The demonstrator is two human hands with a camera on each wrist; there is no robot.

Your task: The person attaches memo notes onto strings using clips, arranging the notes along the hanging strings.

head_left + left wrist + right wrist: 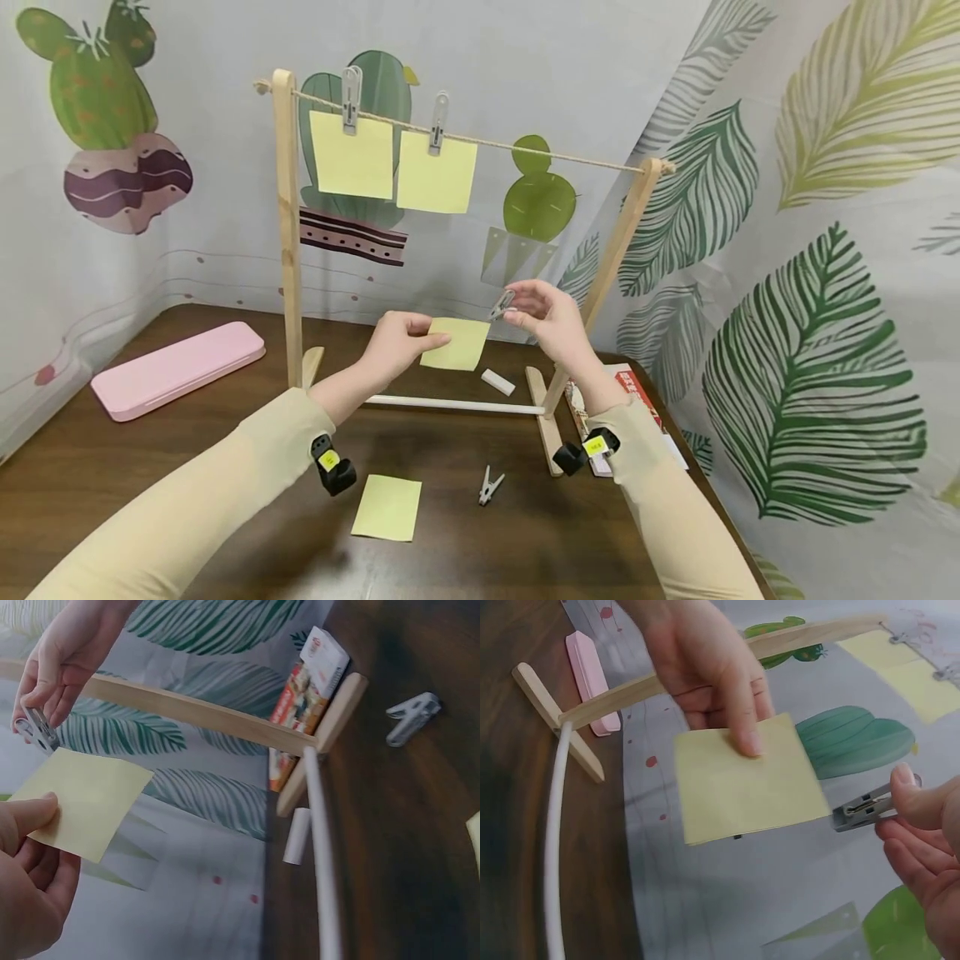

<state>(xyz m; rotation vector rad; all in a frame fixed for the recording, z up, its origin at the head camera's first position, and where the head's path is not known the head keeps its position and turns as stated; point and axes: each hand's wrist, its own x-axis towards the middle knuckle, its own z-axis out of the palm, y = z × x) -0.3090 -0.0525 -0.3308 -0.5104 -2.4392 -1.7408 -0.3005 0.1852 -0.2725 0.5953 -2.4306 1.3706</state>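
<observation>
Between thumb and fingers, my left hand (397,346) pinches a yellow sticky note (459,346) by its left side, above the table. My right hand (553,321) pinches a grey clothespin (501,306) close to the note's upper right corner. In the right wrist view the tip of the clothespin (862,810) is at the note's (742,784) corner; whether it touches I cannot tell. Two more sticky notes (352,157) hang from a rope (517,148), each under a clothespin (351,100). On the table lie another sticky note (387,508) and a clothespin (491,485).
The rope runs between two wooden posts (287,225) joined low down by a white bar (457,405). A pink case (178,370) lies at the left. Behind the bar is a small white block (498,382). A printed box (637,387) sits by the right post.
</observation>
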